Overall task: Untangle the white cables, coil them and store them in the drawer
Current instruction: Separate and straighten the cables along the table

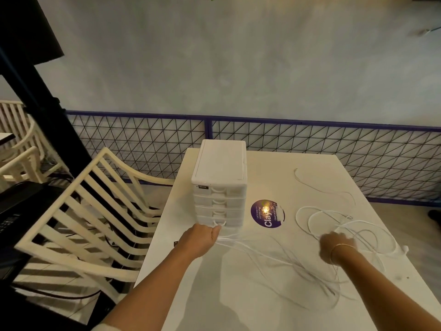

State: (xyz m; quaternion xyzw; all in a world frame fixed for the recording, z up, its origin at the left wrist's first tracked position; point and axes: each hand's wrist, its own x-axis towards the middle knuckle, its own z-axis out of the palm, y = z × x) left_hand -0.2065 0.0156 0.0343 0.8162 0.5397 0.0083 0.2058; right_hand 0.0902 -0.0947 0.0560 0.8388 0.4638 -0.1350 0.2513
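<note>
On the white table (214, 295), a white drawer unit (220, 182) stands at about 11 o'clock from the purple sticker (267, 214). At 6 o'clock of the unit, the left hand (201, 238) grasps a bundle of white cables (310, 225), fingertips at the bottom drawer (220, 222). At 3 o'clock, the right hand (336, 244) sits among the loose loops; its fingers are blurred, so I cannot tell their grip
</note>
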